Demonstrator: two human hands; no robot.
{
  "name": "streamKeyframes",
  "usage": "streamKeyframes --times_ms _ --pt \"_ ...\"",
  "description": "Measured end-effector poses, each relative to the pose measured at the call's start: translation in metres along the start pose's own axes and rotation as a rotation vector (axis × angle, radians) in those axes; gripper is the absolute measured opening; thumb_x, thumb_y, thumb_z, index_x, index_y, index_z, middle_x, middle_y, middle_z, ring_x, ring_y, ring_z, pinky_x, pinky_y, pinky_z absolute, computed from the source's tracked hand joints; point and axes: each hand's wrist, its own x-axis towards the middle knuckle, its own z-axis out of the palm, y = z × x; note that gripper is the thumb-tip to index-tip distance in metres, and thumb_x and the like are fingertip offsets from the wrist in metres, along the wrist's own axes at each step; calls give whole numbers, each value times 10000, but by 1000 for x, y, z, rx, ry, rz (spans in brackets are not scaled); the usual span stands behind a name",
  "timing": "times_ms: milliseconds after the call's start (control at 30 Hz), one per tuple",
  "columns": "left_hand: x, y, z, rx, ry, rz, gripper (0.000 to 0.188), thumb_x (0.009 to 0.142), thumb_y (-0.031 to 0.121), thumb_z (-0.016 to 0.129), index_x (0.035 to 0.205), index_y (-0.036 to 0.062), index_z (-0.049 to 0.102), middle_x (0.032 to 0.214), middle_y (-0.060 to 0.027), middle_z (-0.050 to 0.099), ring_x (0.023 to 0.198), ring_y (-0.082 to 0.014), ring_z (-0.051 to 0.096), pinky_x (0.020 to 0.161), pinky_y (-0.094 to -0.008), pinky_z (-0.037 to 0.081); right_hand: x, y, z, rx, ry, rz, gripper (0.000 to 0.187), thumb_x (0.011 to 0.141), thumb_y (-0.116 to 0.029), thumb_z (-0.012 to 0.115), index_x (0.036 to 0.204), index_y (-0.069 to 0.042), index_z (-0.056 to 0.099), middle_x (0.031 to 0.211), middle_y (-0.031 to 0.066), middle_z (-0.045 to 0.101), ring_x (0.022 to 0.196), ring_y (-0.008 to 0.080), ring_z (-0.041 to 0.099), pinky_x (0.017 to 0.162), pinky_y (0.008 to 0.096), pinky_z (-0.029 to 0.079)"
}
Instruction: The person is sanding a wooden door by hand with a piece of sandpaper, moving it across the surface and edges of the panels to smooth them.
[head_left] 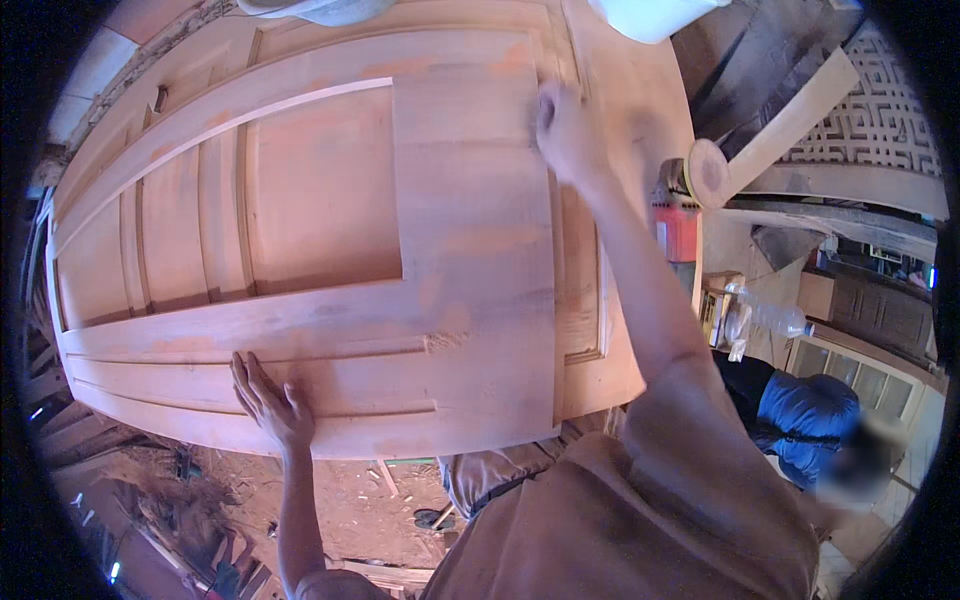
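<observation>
A pale wooden door frame (470, 190) with a rectangular opening and long grooves along its near rail lies flat in front of me. Beneath it is another panelled wooden door (320, 190), visible through the opening and past the right end. My left hand (272, 402) rests on the near rail with its fingers spread, touching the grooved wood. At the far right edge of the frame, my right hand (570, 135) is curled and blurred by motion. Whatever sits under its fingers is hidden. Orange-tinted patches and a rough spot mark the wood.
Right of the doors stand a red tool (676, 232) and a round disc (708, 172). Beyond are a carved lattice panel (865, 110), a clear plastic bottle (780, 316) and a person in a blue jacket (805, 415). Wood scraps litter the dirt floor (340, 510).
</observation>
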Motion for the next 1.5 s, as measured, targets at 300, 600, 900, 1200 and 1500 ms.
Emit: streamKeyframes --times_ms 300,600,900,1200,1500 --pt "-6 -8 8 6 61 36 676 1016 479 465 1532 57 358 1591 -225 326 1473 -407 297 1193 -563 202 -293 -79 -86 -16 -218 385 209 975 -107 556 1097 16 438 984 309 609 863 499 643 672 571 512" --pt "-11 -6 7 -53 123 20 624 1019 470 498 1473 43 455 1554 -224 382 1469 -377 316 1202 -548 205 -428 -111 -119 5 -227 424 294 938 -79 581 1165 44 439 1074 322 537 886 534 597 719 581 505" --pt "-4 2 25 -130 172 2 673 1003 492 506 1489 32 440 1565 -227 371 1486 -360 295 1223 -540 191 -493 -93 -187 274 -143 622 277 1016 -160 502 1216 9 592 1135 196 681 1098 282 645 952 386 491" --pt "-16 -21 6 -177 181 -50 674 1012 486 471 1449 -27 461 1556 -256 374 1482 -379 298 1226 -538 187 -396 -99 -156 45 530 392 554 1046 -296 549 1418 97 430 1352 246 565 1280 322 530 1106 387 378" --pt "-14 1 -10 -183 184 -80 609 999 450 532 1425 15 494 1543 -243 396 1444 -405 347 1207 -543 225 -306 -62 -137 288 467 215 414 1073 -230 455 1355 72 422 1149 174 585 1029 247 604 947 356 473"
